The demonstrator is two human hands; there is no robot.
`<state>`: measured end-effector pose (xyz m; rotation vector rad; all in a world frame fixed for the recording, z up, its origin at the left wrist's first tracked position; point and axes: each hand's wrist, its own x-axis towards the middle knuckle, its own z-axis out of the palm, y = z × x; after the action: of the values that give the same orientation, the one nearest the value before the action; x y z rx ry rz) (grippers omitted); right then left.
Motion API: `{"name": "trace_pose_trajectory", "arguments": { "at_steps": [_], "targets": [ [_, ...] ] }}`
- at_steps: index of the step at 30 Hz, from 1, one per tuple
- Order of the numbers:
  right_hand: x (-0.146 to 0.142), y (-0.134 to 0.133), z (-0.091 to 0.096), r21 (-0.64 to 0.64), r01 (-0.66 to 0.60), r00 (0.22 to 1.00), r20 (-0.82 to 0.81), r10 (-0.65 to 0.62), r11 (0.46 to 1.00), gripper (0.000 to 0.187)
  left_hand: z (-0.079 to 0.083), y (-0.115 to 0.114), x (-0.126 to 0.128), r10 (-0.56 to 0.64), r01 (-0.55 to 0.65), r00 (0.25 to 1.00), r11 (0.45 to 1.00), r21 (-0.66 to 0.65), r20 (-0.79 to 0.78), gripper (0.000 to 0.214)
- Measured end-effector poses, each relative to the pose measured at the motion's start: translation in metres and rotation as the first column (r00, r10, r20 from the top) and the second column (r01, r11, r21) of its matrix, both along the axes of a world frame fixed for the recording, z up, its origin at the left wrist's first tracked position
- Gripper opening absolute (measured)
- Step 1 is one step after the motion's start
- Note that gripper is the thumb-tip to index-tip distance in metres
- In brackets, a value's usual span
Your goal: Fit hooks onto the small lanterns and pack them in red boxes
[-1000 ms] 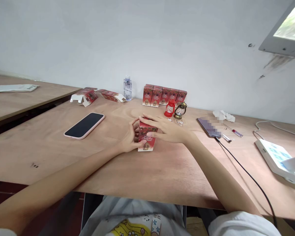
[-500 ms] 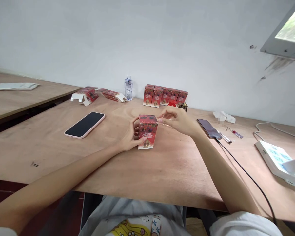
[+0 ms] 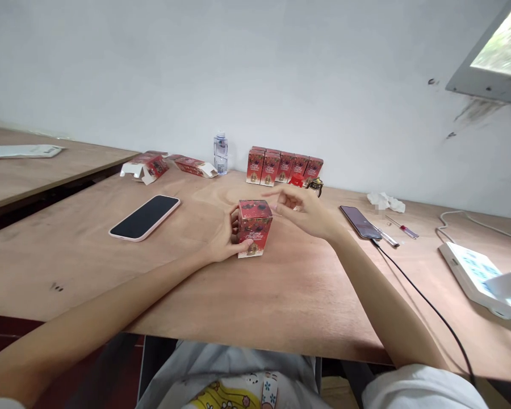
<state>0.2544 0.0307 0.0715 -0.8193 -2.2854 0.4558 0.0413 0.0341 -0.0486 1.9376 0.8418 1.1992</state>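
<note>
A small red Christmas gift box [image 3: 256,224] stands upright over the table, its top flap closed. My left hand [image 3: 229,240] is wrapped around its left side, the thumb pressed on the front face. Just right of the box's top, my right hand [image 3: 300,209] hovers with the index finger stretched out and the other fingers loosely bent. It is apart from the box and I see nothing in it. Behind it are a red object [image 3: 297,180] and a small dark and gold lantern-like ornament [image 3: 315,185], both partly hidden.
Several similar red boxes [image 3: 269,167] line the wall beside a clear bottle [image 3: 221,153]. Unfolded red cartons [image 3: 147,166] lie further left. A pink-edged phone [image 3: 145,217] is on the left; a charging phone [image 3: 360,221], screwdrivers [image 3: 402,228], tissue [image 3: 385,201] and a power strip [image 3: 485,281] are right.
My right hand has left the box's top right edge, and its index finger has straightened out above the box. My left hand keeps its hold, and the top edge now looks flatter.
</note>
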Motion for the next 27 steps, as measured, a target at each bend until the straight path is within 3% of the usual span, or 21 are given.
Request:
{"name": "trace_pose_trajectory", "arguments": {
  "at_steps": [6, 9, 13, 18, 21, 24, 27],
  "targets": [
    [-0.001, -0.003, -0.003, -0.044, -0.012, 0.974, 0.224, 0.022, 0.999, 0.025, -0.002, 0.001, 0.001, -0.032, 0.032, 0.999, 0.999, 0.031, 0.022, 0.082],
    [-0.003, -0.006, -0.003, -0.02, 0.012, 0.973, 0.23, -0.007, 1.0, 0.021, -0.003, 0.002, 0.001, -0.038, 0.036, 0.999, 0.996, 0.076, 0.015, 0.079],
    [-0.009, -0.007, -0.008, -0.005, 0.059, 0.97, 0.238, -0.056, 0.998, 0.015, -0.002, 0.001, 0.0, -0.022, 0.022, 1.0, 0.999, 0.027, -0.015, 0.083],
    [-0.015, -0.004, -0.012, 0.193, 0.145, 0.945, 0.263, -0.194, 0.97, 0.019, 0.0, 0.001, -0.001, -0.013, 0.013, 1.0, 0.997, -0.08, 0.012, 0.087],
    [-0.014, 0.005, -0.017, 0.276, 0.131, 0.956, 0.218, -0.195, 0.952, 0.037, 0.003, 0.003, -0.001, -0.006, 0.007, 1.0, 0.994, -0.106, 0.01, 0.084],
    [-0.013, 0.022, -0.023, 0.118, 0.024, 0.977, 0.207, -0.048, 0.993, 0.06, 0.006, 0.005, -0.003, -0.03, 0.026, 0.995, 0.999, -0.044, -0.096, 0.076],
    [-0.011, 0.046, -0.02, -0.07, 0.01, 0.979, 0.206, 0.005, 0.997, 0.065, 0.005, 0.008, -0.008, 0.031, -0.016, 0.94, 0.999, 0.048, -0.339, 0.071]
  ]
}}
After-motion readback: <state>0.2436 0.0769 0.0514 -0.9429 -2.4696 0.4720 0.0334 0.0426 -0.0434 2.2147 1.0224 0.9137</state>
